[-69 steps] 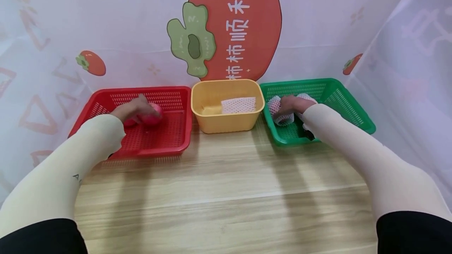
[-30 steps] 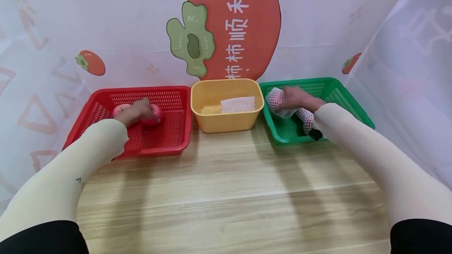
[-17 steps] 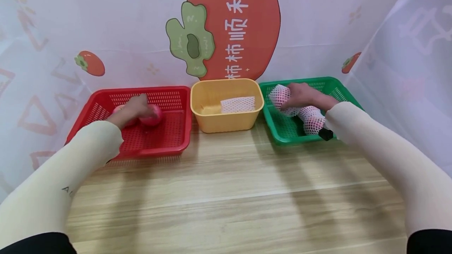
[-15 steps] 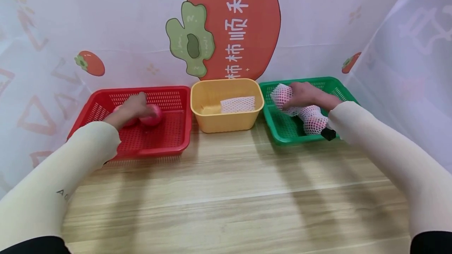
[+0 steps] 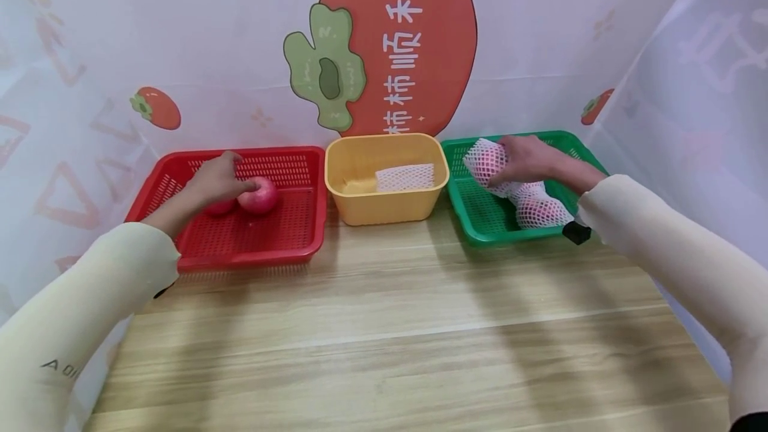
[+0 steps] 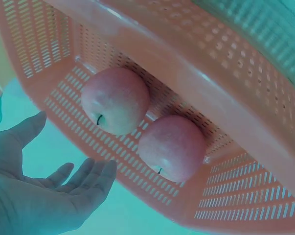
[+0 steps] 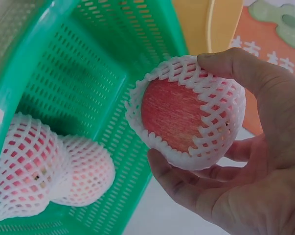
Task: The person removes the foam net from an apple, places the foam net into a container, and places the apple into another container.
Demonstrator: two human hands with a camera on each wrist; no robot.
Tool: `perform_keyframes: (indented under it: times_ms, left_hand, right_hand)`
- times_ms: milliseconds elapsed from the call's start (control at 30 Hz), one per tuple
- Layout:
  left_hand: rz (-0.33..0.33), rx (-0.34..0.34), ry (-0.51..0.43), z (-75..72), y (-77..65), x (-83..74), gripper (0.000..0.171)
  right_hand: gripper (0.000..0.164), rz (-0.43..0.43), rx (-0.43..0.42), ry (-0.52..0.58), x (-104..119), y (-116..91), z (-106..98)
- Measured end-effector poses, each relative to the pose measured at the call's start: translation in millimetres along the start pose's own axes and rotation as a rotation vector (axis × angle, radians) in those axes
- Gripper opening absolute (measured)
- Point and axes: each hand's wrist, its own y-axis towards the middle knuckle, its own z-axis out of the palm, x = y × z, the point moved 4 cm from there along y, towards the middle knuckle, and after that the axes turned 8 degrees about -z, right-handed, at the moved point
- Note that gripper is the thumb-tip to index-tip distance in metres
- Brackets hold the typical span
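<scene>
In the head view my left hand point(image 5: 210, 182) hovers over the red basket point(image 5: 300, 245), its fingers loosely spread and holding nothing. Two bare red apples lie inside; the left wrist view shows one apple point(image 6: 115, 100) beside the other apple point(image 6: 171, 147), both apart from the hand. My right hand point(image 5: 531, 160) grips an apple in a white foam net point(image 7: 171, 112) above the green basket point(image 5: 480, 235). The net's open end leaves red skin bare. Below it, two more netted apples point(image 7: 27, 166) rest against each other in that basket.
Between the baskets stands a yellow bin point(image 5: 384, 209) with flat foam nets point(image 5: 406, 178) in it. All three containers line up at the back of the wooden table point(image 5: 384, 325), against a printed cloth point(image 5: 240, 39). A black wrist strap part point(image 5: 577, 232) hangs under the right sleeve.
My left hand has risen and drawn back from the apples in the red basket. The right hand has lifted the netted apple slightly, moving a little right and uncovering the netted apples beneath.
</scene>
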Motion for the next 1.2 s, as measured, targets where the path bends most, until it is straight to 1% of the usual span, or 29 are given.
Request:
perform_keyframes:
  times_ms: [167, 300, 433, 567, 733, 833, 933, 1033, 1200]
  left_hand:
    - [0.022, -0.01, -0.015, -2.6, -10.0, -6.4, 0.086]
    - [0.039, -0.02, -0.01, -3.9, -19.0, -12.4, 0.085]
    - [0.06, -0.03, -0.01, -3.5, -26.2, -15.5, 0.081]
    - [0.075, -0.035, -0.039, -1.7, -33.5, -17.8, 0.08]
    - [0.09, -0.028, -0.093, 2.2, -44.7, -22.4, 0.081]
    - [0.106, -0.029, -0.112, 5.2, -50.7, -26.3, 0.079]
    - [0.126, -0.042, -0.112, 8.4, -56.9, -30.4, 0.077]
    - [0.146, -0.047, -0.118, 12.8, -62.8, -33.8, 0.077]
    - [0.188, -0.022, -0.16, 23.4, -73.2, -41.7, 0.075]
  right_hand:
    - [0.09, -0.042, -0.013, -0.009, 12.0, -11.2, 0.6]
    - [0.094, -0.076, -0.027, -0.007, 22.4, -19.9, 2.8]
    - [0.092, -0.103, -0.039, 0.01, 32.7, -27.6, 8.2]
    - [0.09, -0.125, -0.044, 0.023, 44.8, -33.8, 14.8]
    - [0.09, -0.161, -0.051, 0.007, 60.4, -40.7, 21.1]
    - [0.088, -0.2, -0.066, -0.023, 67.5, -44.1, 23.8]
    - [0.086, -0.233, -0.079, -0.052, 72.5, -46.8, 26.8]
    - [0.087, -0.251, -0.077, -0.054, 76.1, -49.8, 30.6]
    - [0.091, -0.287, -0.069, -0.061, 81.4, -53.8, 38.5]
